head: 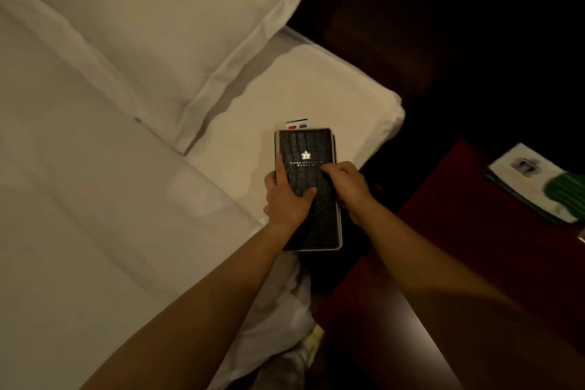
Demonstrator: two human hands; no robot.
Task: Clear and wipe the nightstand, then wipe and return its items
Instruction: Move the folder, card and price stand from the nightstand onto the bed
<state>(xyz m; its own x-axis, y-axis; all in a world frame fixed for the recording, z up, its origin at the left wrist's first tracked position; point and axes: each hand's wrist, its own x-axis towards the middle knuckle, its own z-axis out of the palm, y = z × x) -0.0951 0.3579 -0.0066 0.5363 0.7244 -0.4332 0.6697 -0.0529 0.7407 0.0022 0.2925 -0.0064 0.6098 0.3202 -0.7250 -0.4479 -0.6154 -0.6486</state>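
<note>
Head view: black hotel folder (305, 161) on bed (95, 199), held by left hand (285, 199) and right hand (346, 182), both grips closed on it. Nightstand counter (443, 215), right, not yet fully cleared: leaflets (531, 180) remain; wiping seemingly all ahead.

Card (297, 124) mostly hidden under the black folder (305, 149); blurred, edge-cropped leaflets (531, 180) on the nightstand (443, 199).

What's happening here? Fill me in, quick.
A person holds a black hotel folder in both hands over the bed edge: left hand gripping its side, right hand on its cover. The red nightstand still carries a green-and-white booklet. No cloth is visible.
</note>
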